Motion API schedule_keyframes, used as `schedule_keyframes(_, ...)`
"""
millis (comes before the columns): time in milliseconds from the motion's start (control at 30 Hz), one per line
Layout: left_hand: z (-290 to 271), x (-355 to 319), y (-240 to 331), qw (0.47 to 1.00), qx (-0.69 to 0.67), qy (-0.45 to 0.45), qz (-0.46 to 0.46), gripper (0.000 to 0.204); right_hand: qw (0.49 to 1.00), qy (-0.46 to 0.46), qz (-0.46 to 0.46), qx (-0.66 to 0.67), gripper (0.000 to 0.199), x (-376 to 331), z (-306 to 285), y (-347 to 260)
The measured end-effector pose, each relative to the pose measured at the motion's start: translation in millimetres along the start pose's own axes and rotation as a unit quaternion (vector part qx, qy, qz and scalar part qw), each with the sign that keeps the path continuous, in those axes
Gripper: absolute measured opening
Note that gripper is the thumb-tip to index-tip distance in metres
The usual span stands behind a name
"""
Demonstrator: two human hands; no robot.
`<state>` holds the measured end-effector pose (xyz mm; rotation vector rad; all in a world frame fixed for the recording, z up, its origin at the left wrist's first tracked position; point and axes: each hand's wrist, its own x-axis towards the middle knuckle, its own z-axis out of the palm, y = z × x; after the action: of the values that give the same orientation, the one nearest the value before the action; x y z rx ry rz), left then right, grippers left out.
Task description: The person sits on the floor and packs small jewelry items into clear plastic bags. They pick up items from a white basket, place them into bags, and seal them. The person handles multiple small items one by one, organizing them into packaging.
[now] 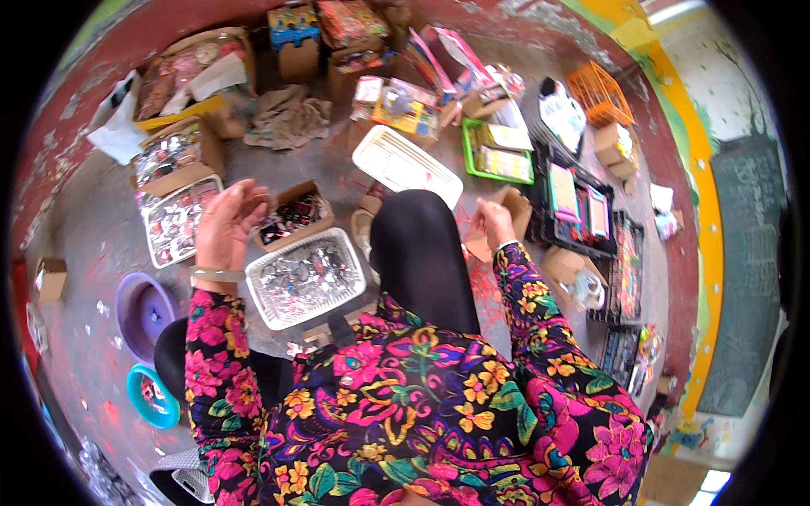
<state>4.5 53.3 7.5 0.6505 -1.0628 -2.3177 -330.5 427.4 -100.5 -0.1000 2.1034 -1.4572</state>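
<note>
Knee point(426, 261) between the hands point(224, 226); boxes point(51, 279), crates point(499, 175), basins point(152, 316) around.

Your top point(396, 413): black ground, crowded magenta and yellow-orange flowers, green-teal leaves, purple curls. Left sleeve point(218, 371), same print, ends behind left fingers point(254, 199); smooth pale bangle point(217, 275) between. Right sleeve point(540, 320) matches; thin whitish band point(505, 245) behind your right fingers point(483, 212). Trousers point(422, 261), between both: plain black.
</note>
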Motion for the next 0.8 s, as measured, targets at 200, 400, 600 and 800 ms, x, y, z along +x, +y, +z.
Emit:
schedule_keyframes(200, 6.3, -4.0, 4.0, 0.999, -0.039, 0.002, 0.033, 0.027, 0.951, -0.265, -0.150, 0.049, 0.033, -47.4, 161.8, -195.1)
schedule_keyframes(400, 16.2, -4.1, 15.1, 0.992, -0.089, 0.005, 0.092, 0.026, 0.871, -0.470, -0.144, -0.009, 0.041, -85.5, 290.7, -222.1)
schedule_keyframes(600, 10.4, -7.9, 20.0, 0.987, -0.094, 0.052, 0.122, 0.024, 0.862, -0.491, -0.056, 0.114, 0.023, -102.7, 326.1, -214.5)
schedule_keyframes(800, 12.7, -11.8, 21.7, 0.992, -0.073, 0.055, 0.087, 0.025, 0.867, -0.454, -0.172, 0.109, 0.016, -90.2, 321.9, -207.8)
